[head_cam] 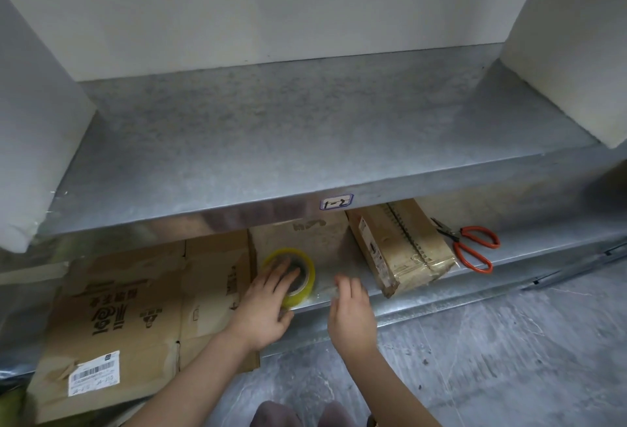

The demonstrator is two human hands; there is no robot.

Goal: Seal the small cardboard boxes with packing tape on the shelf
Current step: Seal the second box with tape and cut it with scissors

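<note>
A yellowish roll of clear packing tape (303, 274) lies flat on the lower metal shelf (424, 294). My left hand (268, 308) holds the roll, fingers over its top and into the core. My right hand (351, 311), just right of the roll, pinches what looks like the clear tape's free end, drawn out rightward; the view is blurred there. A small cardboard box (400, 247) with tape along its top seam stands on the same shelf to the right. Another brown box (298, 233) sits behind the roll, partly hidden by the upper shelf.
Red-handled scissors (471, 248) lie on the lower shelf right of the small box. Flattened cardboard (135, 308) with a barcode label fills the shelf's left side. The upper metal shelf (271, 141) overhangs, with white foam blocks (37, 121) at both ends. Grey floor lies below.
</note>
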